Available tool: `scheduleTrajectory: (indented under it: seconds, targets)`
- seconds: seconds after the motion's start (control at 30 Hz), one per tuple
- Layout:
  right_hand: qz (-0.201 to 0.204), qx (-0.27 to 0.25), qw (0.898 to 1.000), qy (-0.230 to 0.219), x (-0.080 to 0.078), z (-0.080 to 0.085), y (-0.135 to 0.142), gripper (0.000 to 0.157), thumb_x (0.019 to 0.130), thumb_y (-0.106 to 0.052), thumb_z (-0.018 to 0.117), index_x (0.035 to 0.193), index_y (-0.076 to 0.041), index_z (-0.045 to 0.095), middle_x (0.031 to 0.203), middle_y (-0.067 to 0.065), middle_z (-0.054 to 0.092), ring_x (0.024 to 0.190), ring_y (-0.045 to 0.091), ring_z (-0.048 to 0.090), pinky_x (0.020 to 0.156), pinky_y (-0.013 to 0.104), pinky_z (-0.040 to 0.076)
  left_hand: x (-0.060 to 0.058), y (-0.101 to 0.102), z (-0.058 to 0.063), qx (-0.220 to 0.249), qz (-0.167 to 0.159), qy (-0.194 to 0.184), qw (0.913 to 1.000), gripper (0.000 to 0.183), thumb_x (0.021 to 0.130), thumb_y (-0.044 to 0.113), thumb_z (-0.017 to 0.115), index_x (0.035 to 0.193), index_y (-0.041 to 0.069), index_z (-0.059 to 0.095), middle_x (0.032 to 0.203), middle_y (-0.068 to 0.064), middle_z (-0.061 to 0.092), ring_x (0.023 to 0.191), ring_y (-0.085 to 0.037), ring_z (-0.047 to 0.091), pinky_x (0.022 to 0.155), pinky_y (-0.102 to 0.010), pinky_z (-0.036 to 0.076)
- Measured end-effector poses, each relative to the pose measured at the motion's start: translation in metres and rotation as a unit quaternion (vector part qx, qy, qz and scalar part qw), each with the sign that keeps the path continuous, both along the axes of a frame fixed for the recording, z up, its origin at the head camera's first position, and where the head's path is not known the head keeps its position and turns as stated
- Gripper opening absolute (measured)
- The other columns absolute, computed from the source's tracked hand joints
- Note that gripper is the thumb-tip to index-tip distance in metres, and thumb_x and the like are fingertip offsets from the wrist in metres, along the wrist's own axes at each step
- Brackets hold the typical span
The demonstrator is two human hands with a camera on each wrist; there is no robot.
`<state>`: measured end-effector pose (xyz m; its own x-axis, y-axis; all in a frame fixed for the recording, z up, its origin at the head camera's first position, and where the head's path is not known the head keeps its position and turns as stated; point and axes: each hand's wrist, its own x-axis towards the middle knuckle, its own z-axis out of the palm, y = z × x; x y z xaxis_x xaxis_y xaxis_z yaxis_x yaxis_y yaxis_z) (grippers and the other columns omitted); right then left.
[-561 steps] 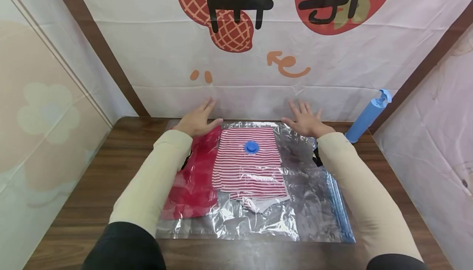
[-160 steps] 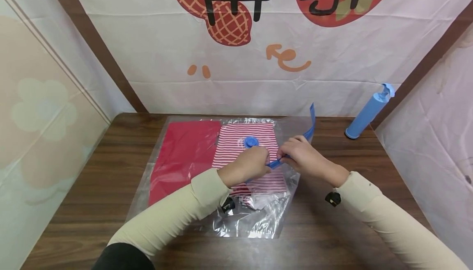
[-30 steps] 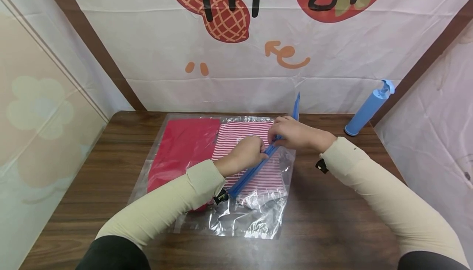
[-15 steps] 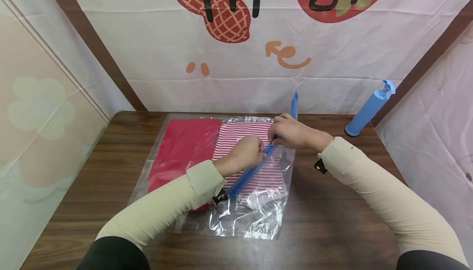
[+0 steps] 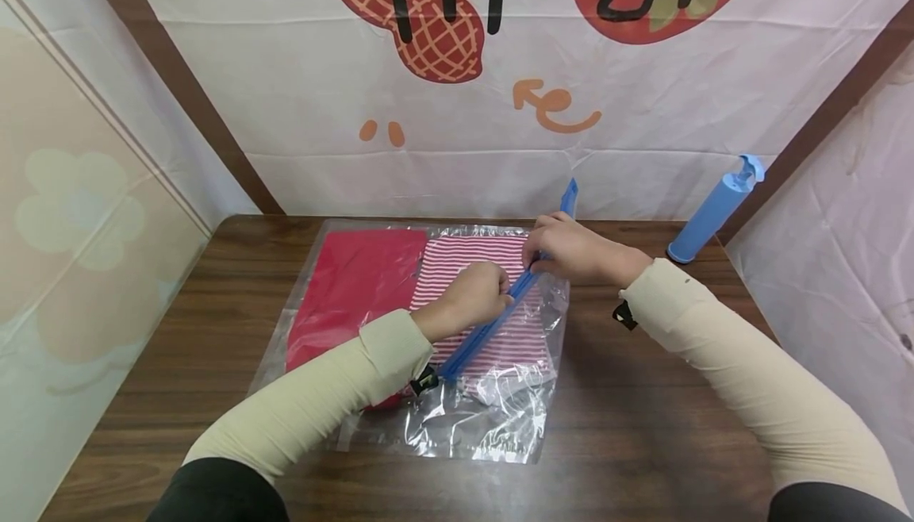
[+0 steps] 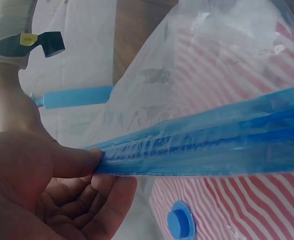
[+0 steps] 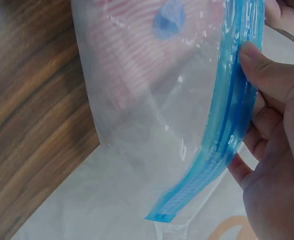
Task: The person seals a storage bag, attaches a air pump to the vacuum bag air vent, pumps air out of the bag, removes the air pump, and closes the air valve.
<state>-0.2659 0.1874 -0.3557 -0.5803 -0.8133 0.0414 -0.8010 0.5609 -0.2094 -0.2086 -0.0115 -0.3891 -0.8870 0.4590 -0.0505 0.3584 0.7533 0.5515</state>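
A clear vacuum storage bag (image 5: 493, 436) holds a folded red cloth (image 5: 357, 284) and a red-and-white striped cloth (image 5: 467, 251). Its blue zip edge (image 5: 477, 345) is raised and slants across the stripes. My left hand (image 5: 473, 297) pinches this edge between thumb and curled fingers, as the left wrist view shows close up. Farther up the strip, my right hand (image 5: 571, 252) grips it, thumb on one face and fingers behind. The strip's end sticks up past that hand. A round blue valve (image 6: 180, 221) shows on the bag below the strip; in the head view it is hidden.
A light-blue hand pump (image 5: 714, 216) stands at the table's back right corner. The brown wooden table (image 5: 643, 427) meets a printed fabric wall (image 5: 457, 181) at the back, with more fabric at both sides.
Earlier both hands lay spread at the bag's far edge; since then the zip edge has been lifted and turned leftward. In the last half second my right hand has shifted slightly up the strip.
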Motion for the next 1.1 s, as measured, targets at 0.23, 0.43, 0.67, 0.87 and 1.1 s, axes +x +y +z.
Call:
scheduleTrajectory:
  seconds: [0.23, 0.43, 0.67, 0.87, 1.1]
  targets:
    - [0.016, 0.018, 0.999, 0.029, 0.002, -0.005, -0.002, 0.011, 0.089, -0.003, 0.076, 0.090, -0.013, 0.073, 0.088, -0.004, 0.071, 0.091, 0.021, 0.054, 0.099, 0.051, 0.038, 0.001, -0.001, 0.000, -0.002, -0.009, 0.000, 1.0000, 0.046, 0.093, 0.012, 0.073, 0.059, 0.017, 0.042, 0.053, 0.007, 0.039, 0.050, -0.008, 0.038, 0.051, -0.023, 0.033]
    - [0.028, 0.020, 0.995, 0.099, 0.003, -0.012, -0.003, 0.012, 0.086, -0.001, 0.076, 0.088, -0.011, 0.071, 0.086, -0.001, 0.072, 0.089, 0.024, 0.055, 0.097, 0.049, 0.040, 0.002, -0.003, 0.001, 0.009, -0.009, 0.011, 0.9999, 0.046, 0.092, 0.011, 0.073, 0.058, 0.017, 0.042, 0.052, 0.007, 0.039, 0.049, -0.008, 0.037, 0.050, -0.022, 0.032]
    - [0.015, 0.009, 0.995, 0.100, 0.005, -0.013, 0.001, 0.010, 0.088, -0.006, 0.078, 0.089, -0.014, 0.072, 0.089, -0.004, 0.071, 0.090, 0.022, 0.054, 0.096, 0.047, 0.040, -0.002, 0.001, -0.005, 0.024, 0.003, 0.010, 0.9997, 0.036, 0.089, 0.008, 0.071, 0.063, 0.015, 0.047, 0.053, 0.007, 0.040, 0.049, -0.008, 0.037, 0.048, -0.022, 0.029]
    - [0.028, -0.016, 0.996, 0.084, 0.004, -0.015, 0.003, 0.012, 0.087, -0.005, 0.079, 0.089, -0.014, 0.071, 0.090, -0.003, 0.071, 0.091, 0.022, 0.054, 0.094, 0.049, 0.040, -0.008, 0.008, -0.008, 0.052, 0.029, 0.014, 0.9981, 0.037, 0.091, 0.011, 0.075, 0.064, 0.014, 0.050, 0.056, 0.006, 0.044, 0.055, -0.009, 0.043, 0.054, -0.023, 0.035]
    - [0.028, -0.032, 0.997, 0.061, 0.004, -0.018, 0.002, 0.012, 0.088, -0.007, 0.079, 0.088, -0.016, 0.070, 0.090, -0.005, 0.068, 0.093, 0.021, 0.052, 0.096, 0.049, 0.038, -0.008, 0.009, -0.009, 0.054, 0.036, 0.026, 0.9975, 0.036, 0.090, 0.009, 0.072, 0.062, 0.015, 0.050, 0.056, 0.007, 0.045, 0.054, -0.010, 0.044, 0.053, -0.023, 0.036]
